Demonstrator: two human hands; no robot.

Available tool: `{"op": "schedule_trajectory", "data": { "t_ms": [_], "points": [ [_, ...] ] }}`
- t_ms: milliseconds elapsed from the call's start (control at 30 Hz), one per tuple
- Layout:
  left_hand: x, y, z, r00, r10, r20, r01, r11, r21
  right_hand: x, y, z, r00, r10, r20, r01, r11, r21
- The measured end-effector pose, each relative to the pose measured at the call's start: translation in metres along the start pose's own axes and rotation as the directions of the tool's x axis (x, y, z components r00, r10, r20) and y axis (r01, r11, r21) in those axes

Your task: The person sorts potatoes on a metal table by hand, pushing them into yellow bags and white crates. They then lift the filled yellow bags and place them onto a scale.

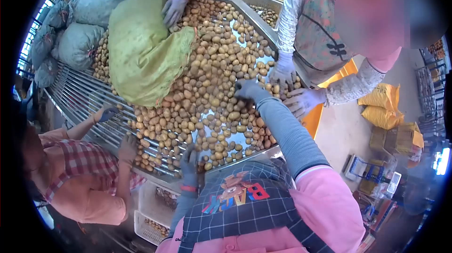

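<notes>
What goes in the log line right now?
right hand on potatoes | left hand by table's near rim | green sack atop potatoes | co-worker's hand by sack

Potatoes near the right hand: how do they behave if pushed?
Potatoes look rounded and loose, so likely apt to roll. They lie against one another, so a push probably shifts neighbours. The table looks smooth where bare, so they may slide.

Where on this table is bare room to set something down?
Most room: bare bars between the grey sacks and the co-worker's hand. Smaller patches lie between the left hand and right hand. Potatoes crowd the middle.
</notes>
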State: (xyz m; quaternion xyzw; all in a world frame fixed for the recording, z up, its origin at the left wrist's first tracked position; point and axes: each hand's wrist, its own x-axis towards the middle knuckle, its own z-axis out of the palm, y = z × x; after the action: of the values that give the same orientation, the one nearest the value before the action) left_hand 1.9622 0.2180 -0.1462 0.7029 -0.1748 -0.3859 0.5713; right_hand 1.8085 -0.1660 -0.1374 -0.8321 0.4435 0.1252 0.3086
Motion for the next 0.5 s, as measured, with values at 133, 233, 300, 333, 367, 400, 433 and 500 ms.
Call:
{"op": "schedule_trajectory", "data": {
  "t_ms": [133, 233, 300, 333, 367, 400, 433, 500],
  "points": [
    [-0.015, 0.008, 0.037, 0.947, 0.115, 0.298, -0.046, 0.973, -0.227, -0.035, -0.016, 0.042, 0.980, -0.059, 0.190, 0.072, 0.995, -0.063],
    [-0.015, 0.003, 0.052, 0.837, -0.131, 0.532, 0.473, 0.664, -0.580, -0.110, -0.048, 0.050, 0.946, -0.058, 0.320, 0.025, 0.994, 0.106],
    [-0.012, 0.006, 0.061, 0.740, -0.313, 0.596, 0.656, 0.535, -0.533, -0.128, -0.041, 0.098, 0.982, -0.119, 0.146, 0.125, 0.992, -0.032],
    [-0.006, -0.007, 0.060, 0.684, -0.379, 0.623, 0.723, 0.463, -0.512, -0.134, -0.040, 0.104, 0.992, -0.105, 0.070, 0.101, 0.993, 0.067],
    [-0.006, -0.013, 0.060, 0.692, -0.376, 0.617, 0.717, 0.458, -0.526, -0.139, -0.039, 0.108, 0.996, -0.085, -0.004, 0.084, 0.982, 0.167],
    [-0.008, -0.016, 0.057, 0.674, -0.336, 0.658, 0.730, 0.440, -0.523, -0.148, -0.046, 0.104, 0.995, -0.095, 0.002, 0.094, 0.982, 0.162],
    [-0.009, -0.020, 0.054, 0.655, -0.293, 0.696, 0.742, 0.424, -0.519, -0.157, -0.052, 0.099, 0.994, -0.107, -0.035, 0.112, 0.944, 0.309],
    [-0.019, 0.016, 0.055, 0.663, -0.302, 0.686, 0.745, 0.359, -0.562, -0.176, -0.059, 0.103, 0.991, -0.121, -0.051, 0.132, 0.885, 0.447]
  ]
}}
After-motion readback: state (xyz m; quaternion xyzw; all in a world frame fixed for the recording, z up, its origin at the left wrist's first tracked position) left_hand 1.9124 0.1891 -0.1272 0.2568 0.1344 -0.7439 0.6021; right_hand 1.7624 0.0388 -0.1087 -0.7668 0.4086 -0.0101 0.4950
